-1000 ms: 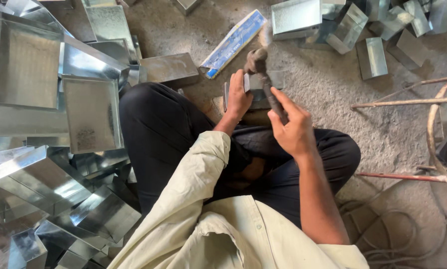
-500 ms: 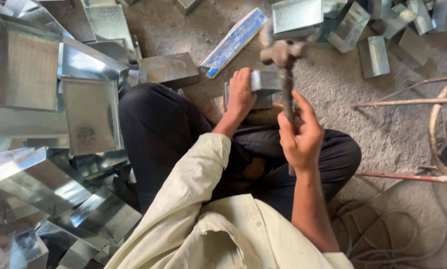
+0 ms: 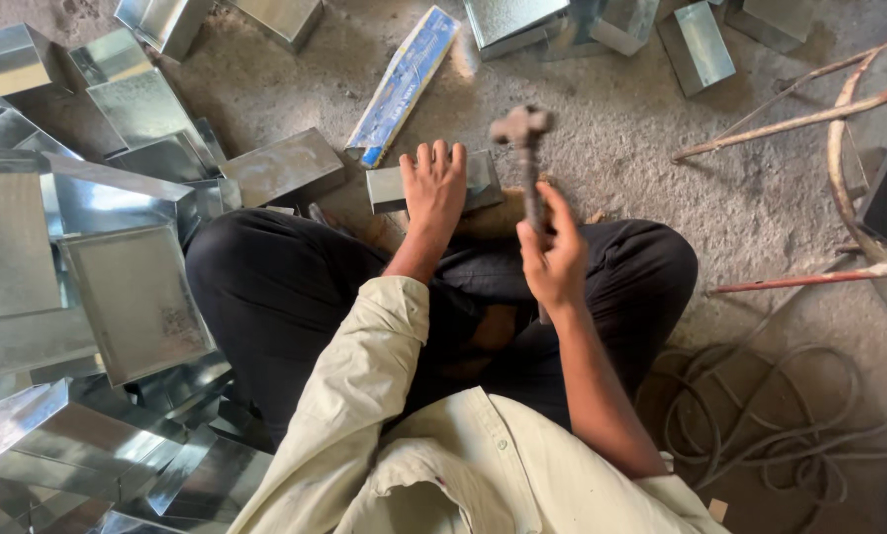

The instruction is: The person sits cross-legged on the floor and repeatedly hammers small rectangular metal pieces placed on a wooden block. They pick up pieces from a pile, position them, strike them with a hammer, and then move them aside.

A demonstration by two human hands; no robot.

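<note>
Head view: left hand [image 3: 435, 188] lies flat, fingers spread, pressing a small sheet-metal piece [image 3: 389, 188] on the concrete floor [image 3: 611, 129] at 12 o'clock from the knees. Right hand [image 3: 554, 259] fisted around a hammer [image 3: 527, 158] — head raised, blurred, at 1 o'clock. Galvanised trays [image 3: 132, 297] stacked at 9 o'clock.

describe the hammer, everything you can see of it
The hammer has a dark, worn metal head on a thin dark handle, blurred in this view. It is raised head-up above the floor, the handle running almost straight down into the right hand, whose fingers wrap its lower part; the end of the handle shows just below the hand, over the dark trousers. The head hangs in the air, touching nothing, just right of the left hand, which presses flat on a small grey metal piece.
</note>
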